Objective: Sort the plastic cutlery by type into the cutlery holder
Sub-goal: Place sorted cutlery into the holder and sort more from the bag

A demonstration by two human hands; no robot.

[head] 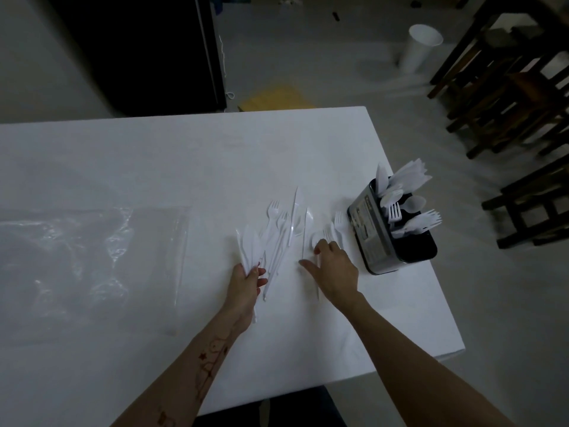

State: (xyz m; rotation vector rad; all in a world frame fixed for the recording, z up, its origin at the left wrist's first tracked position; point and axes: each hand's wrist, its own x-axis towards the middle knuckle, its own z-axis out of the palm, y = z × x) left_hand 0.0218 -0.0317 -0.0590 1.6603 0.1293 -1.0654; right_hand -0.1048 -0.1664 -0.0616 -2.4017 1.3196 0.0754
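White plastic cutlery (pixel 284 229) lies scattered on the white table (pixel 154 167): forks, knives and spoons. My left hand (pixel 246 280) grips a fanned bundle of white knives (pixel 249 245) just above the table. My right hand (pixel 334 266) reaches over the pieces on the right, its fingertips on a spoon and fork (pixel 328 235) and its fingers fairly straight. The black and metal cutlery holder (pixel 391 238) stands at the table's right edge. It holds knives, spoons and forks in separate sections.
A clear plastic bag (pixel 89 260) lies flat on the table's left. Dark wooden chairs (pixel 508 97) stand on the floor to the right, beyond the table edge. A white cup-shaped bin (pixel 418 47) stands on the floor farther back.
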